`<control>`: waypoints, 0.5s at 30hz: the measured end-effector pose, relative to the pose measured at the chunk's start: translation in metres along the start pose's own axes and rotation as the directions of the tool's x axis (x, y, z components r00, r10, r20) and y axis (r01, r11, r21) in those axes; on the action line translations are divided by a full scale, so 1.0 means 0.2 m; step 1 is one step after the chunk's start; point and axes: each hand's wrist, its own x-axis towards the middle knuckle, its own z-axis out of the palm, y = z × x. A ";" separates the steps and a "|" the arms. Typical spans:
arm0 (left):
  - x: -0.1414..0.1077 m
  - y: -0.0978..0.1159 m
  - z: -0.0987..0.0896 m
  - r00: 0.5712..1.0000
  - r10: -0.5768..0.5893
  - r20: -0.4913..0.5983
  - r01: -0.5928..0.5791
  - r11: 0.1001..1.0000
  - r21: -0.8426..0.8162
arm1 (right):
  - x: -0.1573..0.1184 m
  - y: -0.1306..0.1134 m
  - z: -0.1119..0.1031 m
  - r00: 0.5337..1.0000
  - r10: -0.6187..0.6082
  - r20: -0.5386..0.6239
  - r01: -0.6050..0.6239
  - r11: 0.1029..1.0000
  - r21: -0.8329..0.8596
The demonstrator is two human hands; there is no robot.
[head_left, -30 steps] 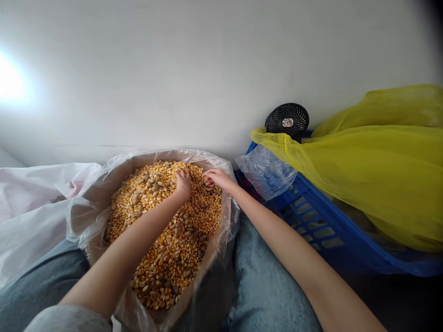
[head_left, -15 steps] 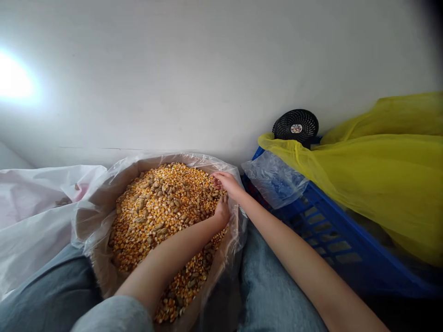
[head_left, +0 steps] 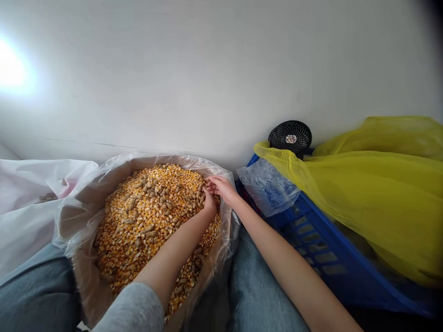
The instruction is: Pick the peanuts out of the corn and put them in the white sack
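Observation:
A wide sack (head_left: 85, 276) lined with clear plastic holds yellow corn kernels (head_left: 138, 244). Unshelled peanuts (head_left: 157, 190) lie scattered over the kernels. Both hands meet at the right side of the heap. My left hand (head_left: 209, 201) is cupped at the kernels, its fingers pointing up; whatever its palm holds is too small to make out. My right hand (head_left: 221, 186) reaches over from the right with fingers bent towards the left fingertips, near several peanuts. Its contents are also unclear.
A blue plastic crate (head_left: 332, 249) stands at the right, with yellow mesh fabric (head_left: 380, 193) over it. A small black fan (head_left: 290, 137) and a clear plastic bag (head_left: 268, 186) are at its left end. White sacking (head_left: 31, 216) lies at the left, beside the wall.
The view has shifted, so the sack and crate appear further left. My hands have come closer together, with the left hand higher against the right one.

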 end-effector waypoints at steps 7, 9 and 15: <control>-0.09 -0.22 -0.30 0.995 -0.025 0.095 -0.005 0.954 0.301 | -0.01 -0.01 0.00 1.000 0.000 0.029 0.001 0.998 -0.058; -0.12 -0.30 -0.40 0.993 0.003 0.121 -0.044 0.939 0.340 | -0.02 -0.01 0.01 0.999 0.002 0.034 0.002 0.995 -0.098; -0.22 -0.58 -0.71 0.965 0.180 0.190 -0.242 0.889 0.389 | -0.01 0.01 0.03 0.999 0.018 0.042 -0.006 0.958 -0.286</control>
